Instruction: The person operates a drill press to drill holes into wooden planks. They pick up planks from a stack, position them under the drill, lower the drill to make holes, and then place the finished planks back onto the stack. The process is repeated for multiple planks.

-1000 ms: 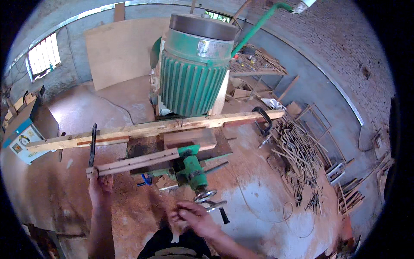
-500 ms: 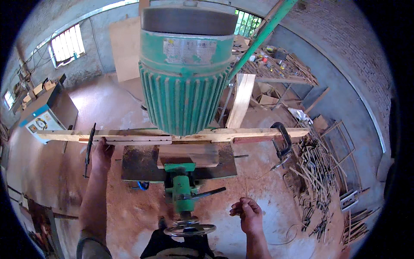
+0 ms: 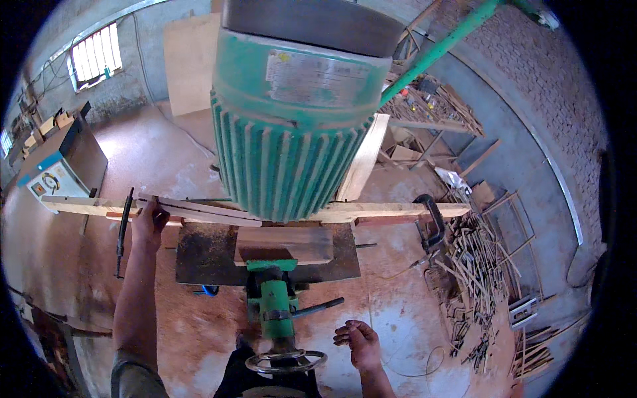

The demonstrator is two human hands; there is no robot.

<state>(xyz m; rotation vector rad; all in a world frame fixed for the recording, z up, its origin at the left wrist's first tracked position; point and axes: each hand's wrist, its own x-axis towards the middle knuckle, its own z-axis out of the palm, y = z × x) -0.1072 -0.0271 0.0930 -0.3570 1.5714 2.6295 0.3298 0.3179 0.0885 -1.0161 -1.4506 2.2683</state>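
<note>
My left hand (image 3: 150,225) grips the left end of a thin pale wooden strip (image 3: 206,210) with a row of dark marks along it. The strip slants across the long wooden beam (image 3: 86,205), its right end beside the green ribbed motor (image 3: 285,156). Close to that hand a black clamp (image 3: 124,232) hangs on the beam. My right hand (image 3: 358,341) is in the air, right of the metal handwheel (image 3: 286,361), fingers loosely curled and nothing visible in them. Between the motor and the green screw column (image 3: 273,302) a wood block (image 3: 284,244) lies on the dark machine table (image 3: 206,255).
A black C-clamp (image 3: 432,224) grips the beam's right part. Many metal clamps and rods (image 3: 474,278) lie heaped on the right floor. A grey cabinet (image 3: 66,166) stands at left. Behind the motor are a leaning board (image 3: 363,162) and a cluttered bench (image 3: 431,123).
The strip's left end has come up and away from its place along the beam, in my left hand. My right hand has moved slightly down and left in view, which has also shifted.
</note>
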